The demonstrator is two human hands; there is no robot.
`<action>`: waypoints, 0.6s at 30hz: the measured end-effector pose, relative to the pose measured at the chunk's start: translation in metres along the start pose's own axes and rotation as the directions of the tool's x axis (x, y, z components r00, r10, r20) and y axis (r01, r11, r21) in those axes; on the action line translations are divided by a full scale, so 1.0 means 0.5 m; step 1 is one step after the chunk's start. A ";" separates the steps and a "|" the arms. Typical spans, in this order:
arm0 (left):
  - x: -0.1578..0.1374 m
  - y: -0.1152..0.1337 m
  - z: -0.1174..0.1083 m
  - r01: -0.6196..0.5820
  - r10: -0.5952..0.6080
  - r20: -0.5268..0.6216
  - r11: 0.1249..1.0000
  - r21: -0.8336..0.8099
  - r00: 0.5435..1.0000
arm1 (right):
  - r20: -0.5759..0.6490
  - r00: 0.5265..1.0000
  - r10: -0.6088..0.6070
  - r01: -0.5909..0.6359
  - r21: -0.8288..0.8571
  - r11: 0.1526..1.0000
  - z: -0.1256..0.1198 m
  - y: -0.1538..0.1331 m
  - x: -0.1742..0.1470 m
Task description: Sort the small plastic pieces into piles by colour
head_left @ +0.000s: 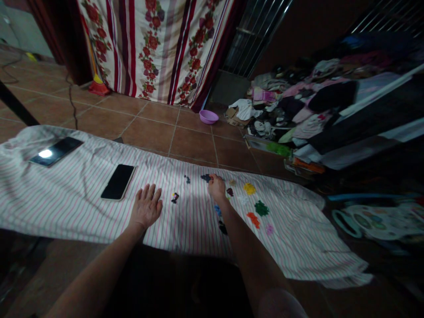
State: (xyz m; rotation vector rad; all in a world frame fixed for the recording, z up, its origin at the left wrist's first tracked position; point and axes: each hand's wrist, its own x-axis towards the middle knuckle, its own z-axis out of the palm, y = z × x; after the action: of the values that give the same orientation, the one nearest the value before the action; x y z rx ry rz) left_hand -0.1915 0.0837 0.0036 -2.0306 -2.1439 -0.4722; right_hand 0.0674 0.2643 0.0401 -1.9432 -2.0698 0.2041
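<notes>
My left hand lies flat on the striped cloth, fingers spread, holding nothing. My right hand is closed, its fingertips at a small pile of dark blue-grey pieces; what is between them is too small to make out. Around it sit small piles of yellow pieces, green pieces, orange pieces, pink pieces, blue pieces and black pieces. Between my hands lie a few dark pieces and some grey-blue ones.
A phone lies left of my left hand, and a dark tablet-like device with a bright reflection is farther left. Beyond the cloth, a purple basin stands on the tiled floor. Heaped clothes are at the right.
</notes>
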 end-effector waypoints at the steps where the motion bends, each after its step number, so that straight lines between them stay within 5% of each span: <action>1: 0.000 0.000 -0.001 0.001 -0.001 0.008 1.000 -0.005 1.000 | -0.001 1.000 0.007 -0.007 0.010 1.000 0.001 0.001 -0.001; 10: 0.000 0.000 -0.003 -0.002 0.002 0.007 1.000 -0.005 1.000 | -0.051 0.998 -0.026 0.027 0.038 0.999 -0.011 -0.008 -0.022; 18: 0.000 -0.001 0.000 0.006 -0.006 -0.019 1.000 -0.023 1.000 | -0.051 0.976 -0.211 0.217 0.188 0.958 0.037 -0.067 -0.076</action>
State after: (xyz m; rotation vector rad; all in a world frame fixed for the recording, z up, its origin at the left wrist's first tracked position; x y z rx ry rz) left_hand -0.1922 0.0836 0.0033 -2.0232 -2.1436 -0.5172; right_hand 0.0318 0.2256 0.0284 -1.5879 -2.1340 0.3122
